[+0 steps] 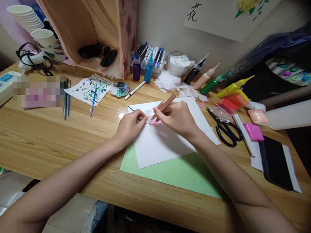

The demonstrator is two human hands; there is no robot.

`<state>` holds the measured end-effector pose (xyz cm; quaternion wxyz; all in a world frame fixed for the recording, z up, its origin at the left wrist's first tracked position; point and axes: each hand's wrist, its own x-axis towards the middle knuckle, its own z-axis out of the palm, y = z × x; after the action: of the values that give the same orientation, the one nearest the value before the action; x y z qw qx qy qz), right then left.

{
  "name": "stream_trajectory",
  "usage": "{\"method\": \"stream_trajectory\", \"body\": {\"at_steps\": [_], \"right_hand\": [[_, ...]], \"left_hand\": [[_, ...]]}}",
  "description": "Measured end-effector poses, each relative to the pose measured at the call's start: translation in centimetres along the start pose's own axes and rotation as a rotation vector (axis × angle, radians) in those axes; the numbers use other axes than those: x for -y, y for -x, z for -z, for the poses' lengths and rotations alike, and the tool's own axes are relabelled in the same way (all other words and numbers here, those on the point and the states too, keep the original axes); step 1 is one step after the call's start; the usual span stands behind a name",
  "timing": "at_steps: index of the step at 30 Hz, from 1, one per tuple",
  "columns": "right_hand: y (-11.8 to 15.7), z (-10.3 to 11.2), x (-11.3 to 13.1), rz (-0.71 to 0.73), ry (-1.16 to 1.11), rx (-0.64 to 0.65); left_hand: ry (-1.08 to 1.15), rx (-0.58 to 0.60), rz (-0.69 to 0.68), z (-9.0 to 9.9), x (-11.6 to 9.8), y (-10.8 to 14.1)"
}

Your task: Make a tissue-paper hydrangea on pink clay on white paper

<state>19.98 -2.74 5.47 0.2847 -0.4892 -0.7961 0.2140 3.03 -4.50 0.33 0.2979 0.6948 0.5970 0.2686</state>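
Observation:
My right hand (181, 118) is closed around a brown flat wooden stick (169, 101), its lower tip slanting down to a small pink piece (156, 123) that looks like soft clay. Beside that tip, my left hand (130, 125) pinches the edge of a crumpled whitish film or tissue (149, 114). The pink piece lies against this film, partly hidden by my right fingers. Both hands rest over a white sheet of paper (165, 145), which overlaps a green sheet (175, 174) on the wooden table.
To the right lie black scissors (227, 127), a magenta clay block (253, 132) and a black phone-like slab (277, 161). Paint bottles (210, 83), torn white tissue (167, 81) and markers (154, 56) line the back. Paintbrushes (93, 100) are at the left.

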Motion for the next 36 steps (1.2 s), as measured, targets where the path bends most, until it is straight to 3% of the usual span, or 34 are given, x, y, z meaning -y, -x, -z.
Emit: {"method": "stream_trajectory", "body": {"at_steps": [17,26,31,36], "right_hand": [[0.0,-1.5,-1.0,0.012,-0.018,-0.002],[-0.4,-2.1,-1.5,-0.209,-0.124,-0.087],[-0.4,-2.7,-1.8,-0.244,-0.136,-0.108],[-0.3,-0.6,-0.8,-0.131,-0.199,-0.058]], "left_hand": [[0.011,0.000,0.004,0.0,-0.1,0.0],[0.001,-0.001,0.000,0.0,0.0,0.1],[0.002,0.000,0.000,0.0,0.0,0.0],[0.013,0.003,0.004,0.1,0.0,0.1]]}}
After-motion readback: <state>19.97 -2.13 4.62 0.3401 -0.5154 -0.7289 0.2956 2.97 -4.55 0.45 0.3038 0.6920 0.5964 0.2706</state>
